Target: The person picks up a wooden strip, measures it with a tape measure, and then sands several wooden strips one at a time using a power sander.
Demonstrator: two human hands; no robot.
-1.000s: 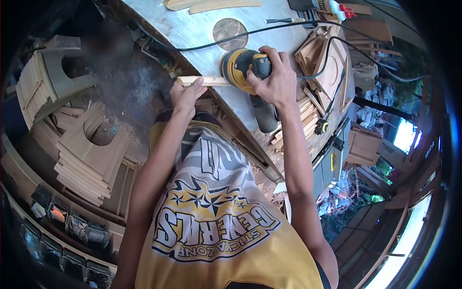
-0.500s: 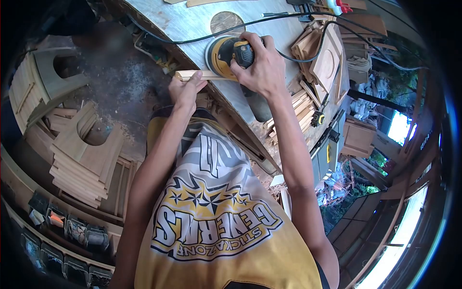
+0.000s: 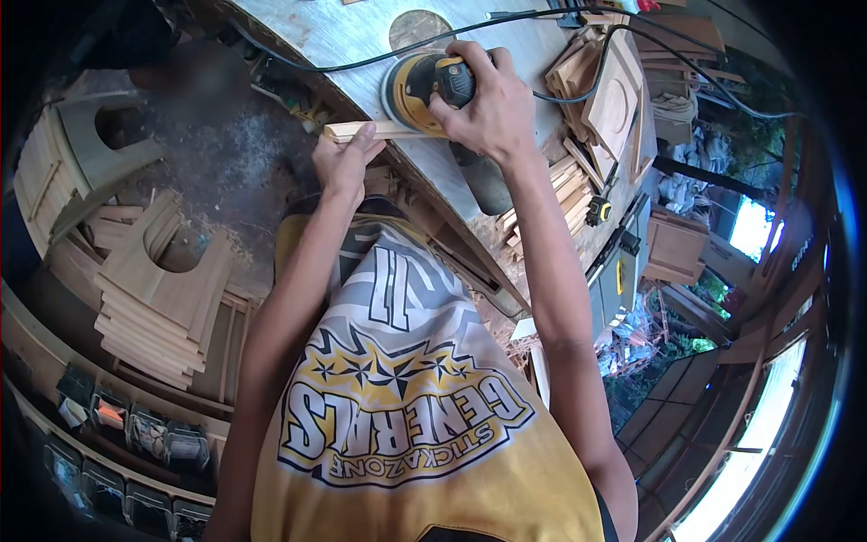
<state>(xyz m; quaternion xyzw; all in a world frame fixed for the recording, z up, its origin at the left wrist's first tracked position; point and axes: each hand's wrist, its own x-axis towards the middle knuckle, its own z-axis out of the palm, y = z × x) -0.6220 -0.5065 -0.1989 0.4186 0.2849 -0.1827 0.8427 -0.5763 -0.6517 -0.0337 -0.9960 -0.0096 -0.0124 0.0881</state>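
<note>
A yellow and black sander point(image 3: 417, 90) rests on a narrow wooden strip point(image 3: 384, 130) at the edge of the grey worktable point(image 3: 348, 25). My right hand point(image 3: 492, 108) is wrapped round the sander's top, its thumb on the near side. Past the table's left edge, my left hand point(image 3: 345, 163) grips the strip's free end between thumb and fingers. The sander's pad hides the strip's far end. A black cable point(image 3: 361, 65) runs across the table beyond the sander.
Shaped wooden panels are stacked point(image 3: 153, 307) at the left, above black bins point(image 3: 149, 434). Cut wood pieces point(image 3: 610, 99) and thin strips point(image 3: 551, 203) lie on the table's right side, near a yellow and black tape measure point(image 3: 598, 211). A round patch point(image 3: 420, 32) marks the tabletop.
The view has shifted slightly. Both hands, the sander and the strip appear a little higher and further left; both grips are unchanged.
</note>
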